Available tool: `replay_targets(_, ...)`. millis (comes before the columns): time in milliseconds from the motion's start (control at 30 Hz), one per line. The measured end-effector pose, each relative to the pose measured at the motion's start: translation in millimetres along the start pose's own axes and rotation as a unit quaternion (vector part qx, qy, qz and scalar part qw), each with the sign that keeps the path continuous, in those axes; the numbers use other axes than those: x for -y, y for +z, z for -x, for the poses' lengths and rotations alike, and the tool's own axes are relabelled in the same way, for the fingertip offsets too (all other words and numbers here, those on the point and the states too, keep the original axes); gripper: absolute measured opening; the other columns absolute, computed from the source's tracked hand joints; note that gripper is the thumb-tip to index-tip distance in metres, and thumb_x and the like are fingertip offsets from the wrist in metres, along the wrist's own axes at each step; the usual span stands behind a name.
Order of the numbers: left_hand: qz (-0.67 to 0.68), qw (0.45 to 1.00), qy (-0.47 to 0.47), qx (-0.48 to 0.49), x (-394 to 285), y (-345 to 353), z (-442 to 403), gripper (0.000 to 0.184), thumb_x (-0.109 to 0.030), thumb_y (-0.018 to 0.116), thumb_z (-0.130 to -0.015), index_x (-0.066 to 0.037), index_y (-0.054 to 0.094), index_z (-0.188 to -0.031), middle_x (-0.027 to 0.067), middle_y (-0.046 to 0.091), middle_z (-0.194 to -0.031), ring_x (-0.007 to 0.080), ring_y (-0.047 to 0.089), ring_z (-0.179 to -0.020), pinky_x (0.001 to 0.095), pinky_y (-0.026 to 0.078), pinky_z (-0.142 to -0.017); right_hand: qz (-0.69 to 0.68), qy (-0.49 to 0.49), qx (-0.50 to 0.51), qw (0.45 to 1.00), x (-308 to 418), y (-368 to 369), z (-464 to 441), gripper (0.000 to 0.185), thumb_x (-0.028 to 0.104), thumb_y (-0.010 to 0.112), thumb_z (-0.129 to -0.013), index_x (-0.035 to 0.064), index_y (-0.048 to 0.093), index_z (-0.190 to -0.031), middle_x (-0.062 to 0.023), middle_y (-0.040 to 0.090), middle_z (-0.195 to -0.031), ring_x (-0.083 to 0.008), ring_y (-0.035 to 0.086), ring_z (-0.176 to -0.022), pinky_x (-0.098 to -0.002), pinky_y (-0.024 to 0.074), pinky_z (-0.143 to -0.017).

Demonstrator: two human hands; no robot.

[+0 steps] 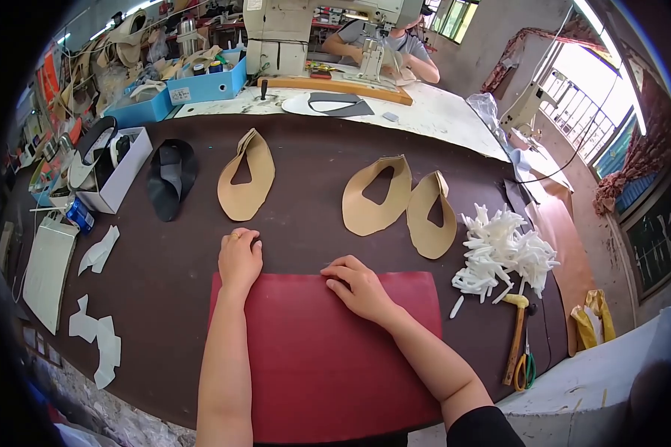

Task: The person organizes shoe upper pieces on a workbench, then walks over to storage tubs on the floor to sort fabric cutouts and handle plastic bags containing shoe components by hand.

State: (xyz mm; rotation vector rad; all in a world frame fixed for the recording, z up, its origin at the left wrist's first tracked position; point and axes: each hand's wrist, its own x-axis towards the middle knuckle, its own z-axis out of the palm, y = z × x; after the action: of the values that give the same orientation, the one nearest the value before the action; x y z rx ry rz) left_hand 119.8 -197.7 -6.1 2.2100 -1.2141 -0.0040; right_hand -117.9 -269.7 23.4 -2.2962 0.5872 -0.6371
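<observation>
A red rectangular sheet [320, 357] lies flat on the dark brown table in front of me. My left hand [240, 259] rests at its far left corner, with loosely bent fingers reaching past the edge onto the table and nothing held. At the middle of the far edge, my right hand [358, 284] lies on the sheet, thumb and fingers apart, fingertips touching the border. Just beyond my left hand is a tan shoe upper [255, 192]. Two more tan pieces, one shoe upper [364, 212] and another shoe upper [428, 232], lie beyond my right hand.
On the right are a pile of white sticks [503, 249], a hammer [516, 335] and scissors [525, 369]. A black upper [173, 179], a white box [123, 175] and white pattern pieces [106, 350] lie left. Across the table, another person sits behind a sewing machine [279, 37].
</observation>
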Motion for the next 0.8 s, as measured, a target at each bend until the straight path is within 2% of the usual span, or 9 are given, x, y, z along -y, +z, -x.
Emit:
replay_targets(400,-0.001,1.0,-0.004,0.012,-0.8,-0.4,-0.1,0.02,-0.013,0.055,-0.084,-0.008,0.064,-0.1,0.0012,0.059,-0.11,0.025,0.054,-0.097,0.0335,0.046,-0.084,0.005,-0.004,-0.005,1.0,-4.3,1.0,1.1,0.019,0.004,0.056,-0.085,0.002,0.063,-0.103,-0.0064,0.055,-0.108,-0.0196,0.057,-0.083,-0.0271,0.0463,-0.074)
replay_targets(567,-0.012,1.0,0.008,0.012,0.7,0.6,0.4,0.019,-0.013,0.056,-0.084,-0.008,0.064,-0.1,0.0014,0.058,-0.11,0.0242,0.053,-0.095,0.0333,0.047,-0.08,0.007,-0.004,-0.003,1.0,-5.0,0.5,2.1,0.019,0.004,0.056,-0.085,0.0022,0.063,-0.102,-0.0063,0.055,-0.107,-0.0204,0.057,-0.084,-0.0279,0.0467,-0.075)
replay_targets(800,0.0,1.0,0.006,0.007,-2.8,-2.5,0.5,0.02,-0.013,0.056,-0.083,-0.008,0.065,-0.1,0.0028,0.06,-0.11,0.0259,0.055,-0.097,0.0334,0.045,-0.084,0.003,-0.011,-0.013,1.0,-8.5,2.2,2.7,0.019,0.005,0.057,-0.084,0.0022,0.063,-0.102,-0.0072,0.055,-0.107,-0.0217,0.057,-0.086,-0.029,0.047,-0.077)
